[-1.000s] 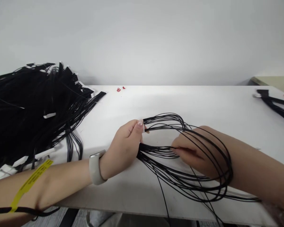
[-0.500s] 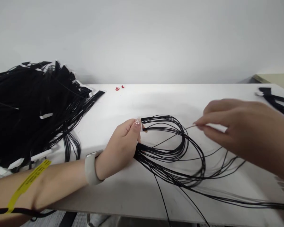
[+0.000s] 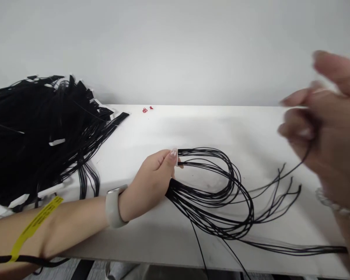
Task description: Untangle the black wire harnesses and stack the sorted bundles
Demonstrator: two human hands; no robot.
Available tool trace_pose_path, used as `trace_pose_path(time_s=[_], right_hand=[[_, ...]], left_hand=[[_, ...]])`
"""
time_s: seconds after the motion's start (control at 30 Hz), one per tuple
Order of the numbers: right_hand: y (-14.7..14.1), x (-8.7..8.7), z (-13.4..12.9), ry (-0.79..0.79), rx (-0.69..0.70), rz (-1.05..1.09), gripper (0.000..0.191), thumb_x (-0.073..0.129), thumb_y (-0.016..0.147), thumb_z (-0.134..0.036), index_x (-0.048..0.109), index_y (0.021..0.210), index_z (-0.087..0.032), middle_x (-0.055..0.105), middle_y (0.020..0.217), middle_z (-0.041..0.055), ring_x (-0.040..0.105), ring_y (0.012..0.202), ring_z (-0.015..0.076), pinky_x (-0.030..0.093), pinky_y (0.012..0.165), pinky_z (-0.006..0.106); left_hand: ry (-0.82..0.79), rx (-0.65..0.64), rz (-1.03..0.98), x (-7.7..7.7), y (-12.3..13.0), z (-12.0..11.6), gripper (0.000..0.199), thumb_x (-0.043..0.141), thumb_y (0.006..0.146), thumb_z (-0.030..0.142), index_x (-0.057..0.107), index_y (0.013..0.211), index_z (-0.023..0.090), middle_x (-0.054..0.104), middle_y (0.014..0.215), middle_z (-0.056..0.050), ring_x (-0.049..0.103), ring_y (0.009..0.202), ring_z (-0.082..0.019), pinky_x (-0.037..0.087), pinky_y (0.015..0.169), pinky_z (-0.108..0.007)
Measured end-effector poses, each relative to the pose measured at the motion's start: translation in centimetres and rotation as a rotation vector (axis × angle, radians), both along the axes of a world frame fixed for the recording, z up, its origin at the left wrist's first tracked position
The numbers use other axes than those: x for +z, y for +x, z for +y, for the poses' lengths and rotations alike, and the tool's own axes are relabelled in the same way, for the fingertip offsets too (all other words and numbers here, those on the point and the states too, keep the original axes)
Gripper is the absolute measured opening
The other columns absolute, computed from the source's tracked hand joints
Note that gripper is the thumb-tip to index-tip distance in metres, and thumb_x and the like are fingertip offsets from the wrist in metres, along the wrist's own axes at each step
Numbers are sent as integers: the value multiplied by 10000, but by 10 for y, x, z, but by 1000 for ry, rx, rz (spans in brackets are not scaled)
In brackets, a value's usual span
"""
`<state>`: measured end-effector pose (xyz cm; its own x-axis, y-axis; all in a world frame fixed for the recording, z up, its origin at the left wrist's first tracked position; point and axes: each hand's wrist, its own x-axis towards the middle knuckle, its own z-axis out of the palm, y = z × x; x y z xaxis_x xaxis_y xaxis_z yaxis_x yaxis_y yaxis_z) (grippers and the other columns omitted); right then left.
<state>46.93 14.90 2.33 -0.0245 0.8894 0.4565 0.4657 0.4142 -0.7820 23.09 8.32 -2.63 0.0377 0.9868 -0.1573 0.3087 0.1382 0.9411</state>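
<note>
This looks like a cable workshop: 1 white worktable (image 3: 198,130) stands before a pale wall (image 3: 192,50), and a big heap of black cables (image 3: 32,120) with white connectors (image 3: 57,142) covers its left end.

Left hand (image 3: 151,177) grips looped black wires (image 3: 192,191).
</note>
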Motion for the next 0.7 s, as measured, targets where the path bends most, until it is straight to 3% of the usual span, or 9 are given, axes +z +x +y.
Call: trace_pose_path(time_s=[0.07,0.1,0.2,0.3,0.53,0.7], right_hand=[[-24,-6,-13,-29,59,-52,444,501,804,-188,407,1220,-309,584,781,-3,477,542,52,387,501,214],[-33,-9,-18,-24,87,-142,336,527,787,-191,503,1114,-267,594,744,-9,514,589,68,414,543,220],[-52,-20,-29,18,245,-414,92,517,795,-187,607,816,-196,606,779,-11,547,729,75,433,642,195],[-57,-27,-36,62,387,-476,159,486,812,-146,615,885,-205,598,818,-21,531,729,48,416,638,162],[-64,-35,-47,48,285,-449,37,523,778,-142,519,784,-178,568,653,-46,484,550,42,367,512,161],[-64,-35,-48,22,259,-437,57,537,760,-146,498,730,-175,535,583,-56,433,478,36,334,458,158]], left_hand=[[-1,-13,-4,-1,-1,-1,388,315,856,468,416,629,170,372,529,37,330,514,-89,293,501,-225],[2,-19,5,-2,-2,-1,388,314,856,468,420,631,170,378,534,37,337,519,-89,296,505,-224],[19,-37,60,-2,-3,-2,393,318,858,461,419,617,166,391,542,35,346,524,-88,293,502,-222],[40,-72,87,0,-2,-3,390,312,866,437,391,599,165,379,540,37,336,518,-86,279,490,-221],[68,-160,98,2,1,-1,387,304,878,402,346,578,162,342,552,37,322,541,-88,273,512,-226],[72,-176,110,1,0,-1,389,292,881,403,352,581,163,351,556,38,328,544,-88,277,517,-224]])
